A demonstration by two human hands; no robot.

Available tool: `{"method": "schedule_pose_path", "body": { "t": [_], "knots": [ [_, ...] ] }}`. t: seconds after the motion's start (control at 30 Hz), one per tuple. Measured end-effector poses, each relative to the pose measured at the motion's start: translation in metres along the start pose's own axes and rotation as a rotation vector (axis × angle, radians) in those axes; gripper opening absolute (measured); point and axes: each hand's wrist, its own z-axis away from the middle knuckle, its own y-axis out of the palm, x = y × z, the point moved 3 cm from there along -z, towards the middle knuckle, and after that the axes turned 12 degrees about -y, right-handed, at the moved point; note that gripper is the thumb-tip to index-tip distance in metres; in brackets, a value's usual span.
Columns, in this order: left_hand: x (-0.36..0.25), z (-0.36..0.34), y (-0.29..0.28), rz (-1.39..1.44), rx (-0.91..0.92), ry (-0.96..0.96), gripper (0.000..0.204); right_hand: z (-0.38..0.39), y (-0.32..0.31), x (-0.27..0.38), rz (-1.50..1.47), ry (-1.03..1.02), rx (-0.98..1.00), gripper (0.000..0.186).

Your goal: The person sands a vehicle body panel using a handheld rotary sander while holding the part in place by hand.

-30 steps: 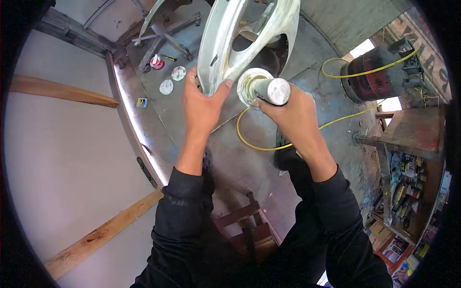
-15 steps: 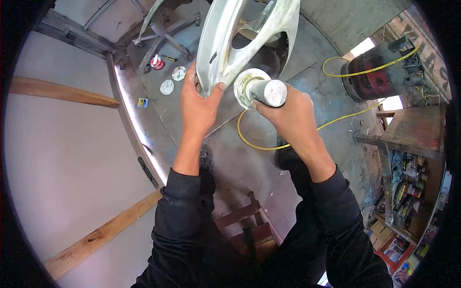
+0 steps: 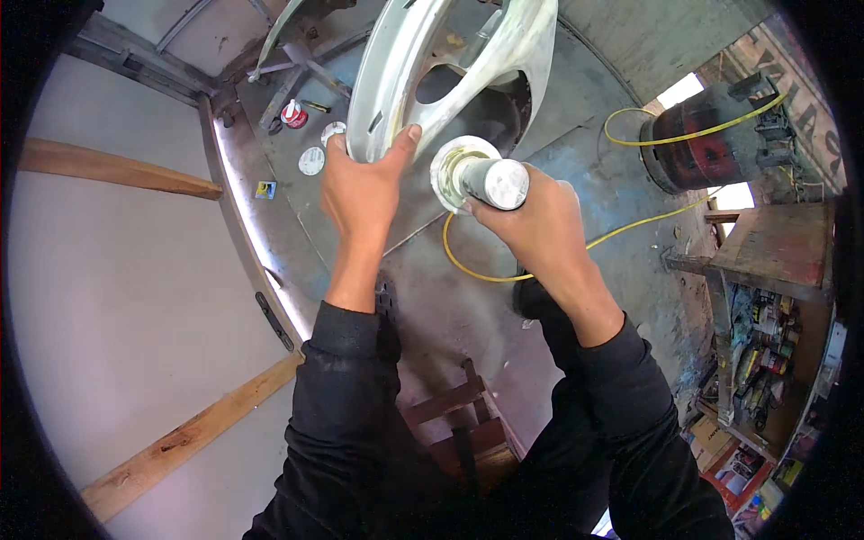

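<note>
— See the left hand (image 3: 364, 184) clamped on the silver wheel rim (image 3: 432, 72) at twelve o'clock?
— Yes, and the right hand (image 3: 531, 220) gripping the cylindrical power tool (image 3: 486, 178) against it. The yellow hose (image 3: 477, 265) could snag; the pad might skid toward his thumb.

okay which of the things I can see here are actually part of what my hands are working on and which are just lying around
In use:
- left hand gripping the silver panel
- right hand holding the round sander
- yellow hose running along the floor behind the sander

Lying about:
- red can
- two white discs
- red drum
- wooden bench
</note>
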Motion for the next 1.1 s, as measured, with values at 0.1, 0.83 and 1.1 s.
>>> {"method": "schedule_pose_path", "body": {
  "t": [0.1, 0.83, 1.1],
  "knots": [
    [0.002, -0.004, 0.0, -0.045, 0.009, -0.016, 0.074, -0.001, -0.002, 0.003, -0.002, 0.0, -0.007, 0.044],
    [0.006, -0.006, -0.004, 0.119, 0.158, 0.346, 0.09, -0.001, -0.001, -0.004, -0.038, 0.002, -0.036, 0.042],
    [-0.002, 0.002, 0.0, -0.016, -0.027, 0.151, 0.088, -0.001, 0.0, -0.005, -0.001, 0.01, -0.013, 0.042]
  ]
}}
